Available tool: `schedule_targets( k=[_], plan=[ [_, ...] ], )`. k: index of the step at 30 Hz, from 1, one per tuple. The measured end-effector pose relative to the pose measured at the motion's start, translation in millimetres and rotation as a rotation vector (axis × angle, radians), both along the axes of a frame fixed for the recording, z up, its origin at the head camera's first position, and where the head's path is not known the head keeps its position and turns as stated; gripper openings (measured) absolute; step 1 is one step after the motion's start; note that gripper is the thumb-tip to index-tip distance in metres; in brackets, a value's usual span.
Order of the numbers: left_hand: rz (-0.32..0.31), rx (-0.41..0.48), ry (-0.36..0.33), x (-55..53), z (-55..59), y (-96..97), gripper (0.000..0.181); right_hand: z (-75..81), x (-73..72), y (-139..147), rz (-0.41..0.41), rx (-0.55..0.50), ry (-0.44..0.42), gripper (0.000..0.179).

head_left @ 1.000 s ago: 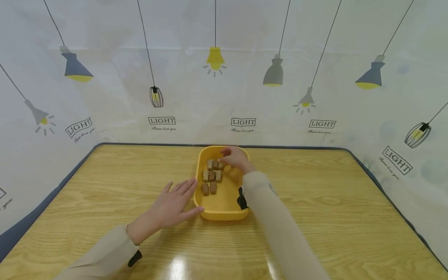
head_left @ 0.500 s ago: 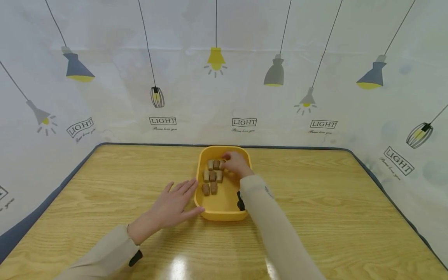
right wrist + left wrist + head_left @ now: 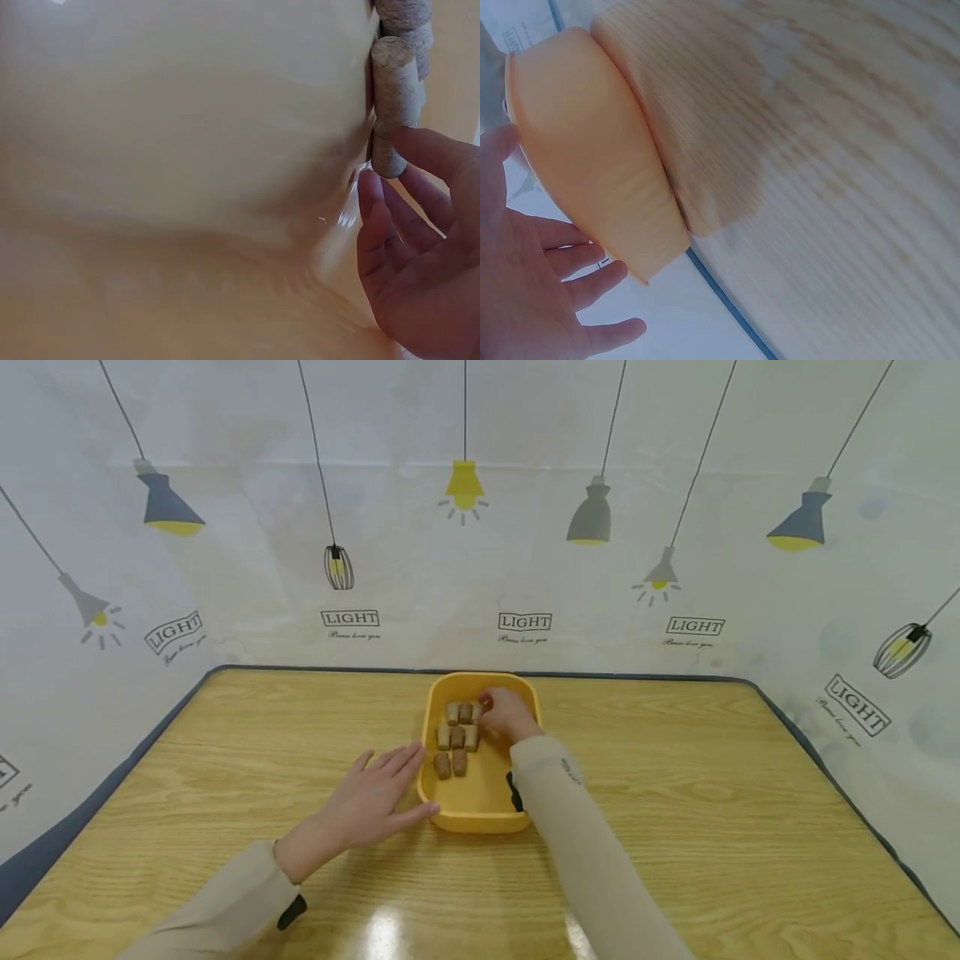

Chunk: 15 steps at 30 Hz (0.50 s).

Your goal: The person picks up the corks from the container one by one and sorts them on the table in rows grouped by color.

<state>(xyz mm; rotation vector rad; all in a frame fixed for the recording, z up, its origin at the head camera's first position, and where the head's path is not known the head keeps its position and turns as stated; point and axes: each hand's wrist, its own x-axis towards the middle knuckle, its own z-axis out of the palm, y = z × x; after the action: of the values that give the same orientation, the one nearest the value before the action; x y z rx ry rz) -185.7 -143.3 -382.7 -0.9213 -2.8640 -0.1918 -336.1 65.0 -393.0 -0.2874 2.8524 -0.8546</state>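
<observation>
While left grip (image 3: 372, 802), fingers spread, touched tray (image 3: 480, 797), right grip (image 3: 510, 713) pinched cork (image 3: 388, 159) at right end of far row; other corks (image 3: 457, 738) sat near.

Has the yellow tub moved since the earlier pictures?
No: judged against the far table edge, the yellow tub shows no visible shift either way.
</observation>
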Motion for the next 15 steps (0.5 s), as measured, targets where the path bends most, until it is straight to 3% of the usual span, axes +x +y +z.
schedule_targets(
  k=[7,15],
  plan=[
    [0.002,0.000,-0.001,0.4,0.2,-0.1,0.078,3.8,0.8,-0.8,-0.007,0.043,0.017,0.035],
    [0.003,-0.001,-0.011,0.5,0.9,0.1,0.078,26.1,1.0,0.0,0.043,0.058,0.079,0.033]
  ],
)
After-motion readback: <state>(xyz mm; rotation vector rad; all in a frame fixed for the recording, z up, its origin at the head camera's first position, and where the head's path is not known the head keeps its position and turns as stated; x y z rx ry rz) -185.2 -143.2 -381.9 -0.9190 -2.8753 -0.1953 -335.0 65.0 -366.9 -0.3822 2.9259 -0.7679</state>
